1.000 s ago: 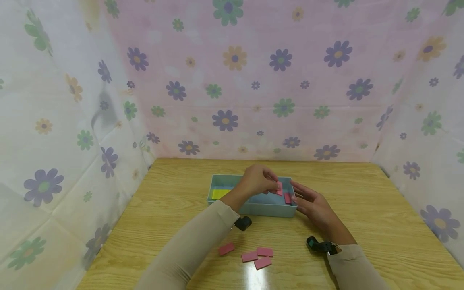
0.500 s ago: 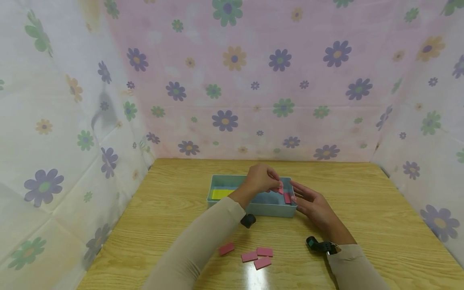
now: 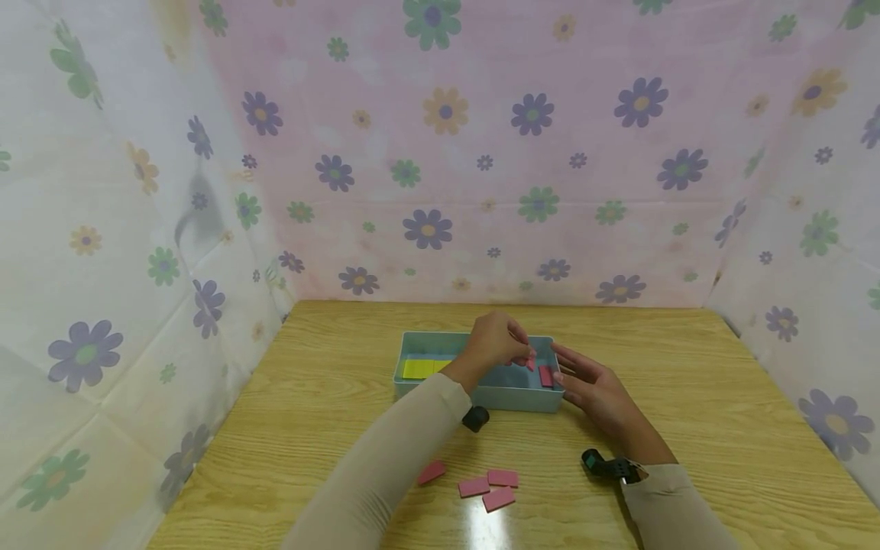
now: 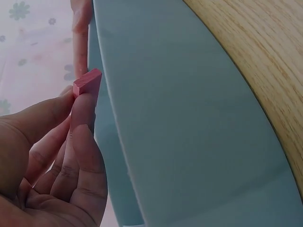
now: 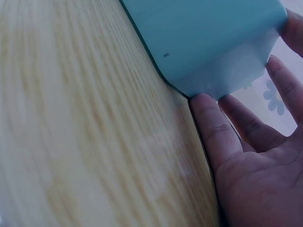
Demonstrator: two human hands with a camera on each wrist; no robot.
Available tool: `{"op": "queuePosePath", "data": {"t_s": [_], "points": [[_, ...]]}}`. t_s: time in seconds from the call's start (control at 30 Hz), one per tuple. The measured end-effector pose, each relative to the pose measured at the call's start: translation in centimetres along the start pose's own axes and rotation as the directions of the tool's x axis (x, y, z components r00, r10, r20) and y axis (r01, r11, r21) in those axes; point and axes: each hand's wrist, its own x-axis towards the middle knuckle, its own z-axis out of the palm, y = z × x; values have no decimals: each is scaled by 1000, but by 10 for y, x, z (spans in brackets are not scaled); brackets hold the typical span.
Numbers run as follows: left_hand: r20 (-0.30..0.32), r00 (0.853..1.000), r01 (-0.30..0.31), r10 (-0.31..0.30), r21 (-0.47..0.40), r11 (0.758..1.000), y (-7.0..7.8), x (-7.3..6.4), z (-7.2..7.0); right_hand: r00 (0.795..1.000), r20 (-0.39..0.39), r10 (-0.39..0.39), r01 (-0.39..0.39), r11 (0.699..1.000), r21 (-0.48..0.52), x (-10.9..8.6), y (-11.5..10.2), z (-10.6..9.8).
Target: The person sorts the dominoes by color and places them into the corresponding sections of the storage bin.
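Observation:
My left hand reaches into a pale blue-green box. Between thumb and fingertips it pinches a small flat pink block, held over the right part of the box. Another pink block lies inside by the right end wall. Toward the left end, yellow blocks lie flat, partly covered by my left forearm. My right hand touches the box's right end with fingers extended; the right wrist view shows its fingertips against the end wall.
Several loose pink blocks lie on the wooden table in front of the box, one partly behind the left sleeve. Flowered cloth walls stand at the back and both sides.
My left hand, with the pink block, has shifted slightly right and lowered the block a little deeper into the box. The right hand and the box have stayed put.

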Motion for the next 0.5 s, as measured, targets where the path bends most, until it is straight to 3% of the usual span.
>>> {"op": "queuePosePath", "data": {"t_s": [0.5], "points": [[17, 1000, -24, 23, 104, 994, -4, 4, 8, 1000, 15, -17, 16, 999, 33, 1, 0, -1]]}}
